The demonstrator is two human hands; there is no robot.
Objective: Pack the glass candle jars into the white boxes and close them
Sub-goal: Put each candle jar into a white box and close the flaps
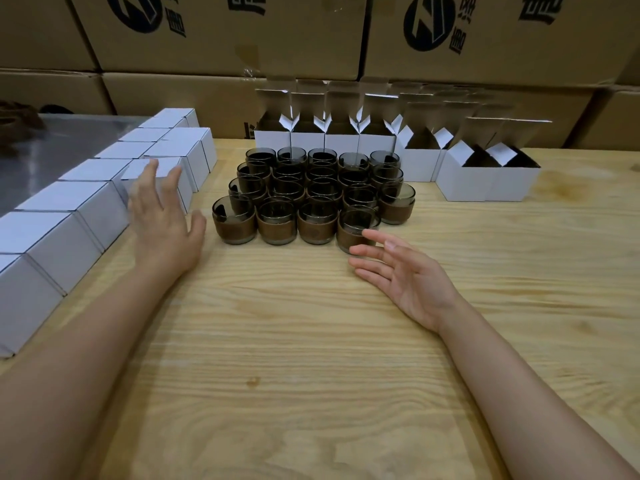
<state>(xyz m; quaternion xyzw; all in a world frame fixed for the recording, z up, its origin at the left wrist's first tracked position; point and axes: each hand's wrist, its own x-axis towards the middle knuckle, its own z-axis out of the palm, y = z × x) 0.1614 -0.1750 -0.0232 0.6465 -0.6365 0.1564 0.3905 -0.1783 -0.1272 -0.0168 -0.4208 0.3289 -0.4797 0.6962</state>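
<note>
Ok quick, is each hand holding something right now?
Left hand: open, holding nothing, beside the closed white boxes.
Right hand: open, holding nothing, fingertips by the nearest candle jar.

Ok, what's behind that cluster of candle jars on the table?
A row of open white boxes, flaps raised, stands behind the candle jars; stacked brown cartons rise behind those. The boxes' insides are dark, so their contents cannot be seen.

Pale pine-grain tabletop (311,358) fills the fg, w/ one small dark knot near centre. Behind it, a wall of stacked brown cardboard cartons (214,46), black logo prints (429,26) and characters on their faces, clear tape on seams. Far left: grey, shiny metal-looking surface (69,143), a blurry dark brown item (19,119) on it. Light soft, even, dimmish.
</note>
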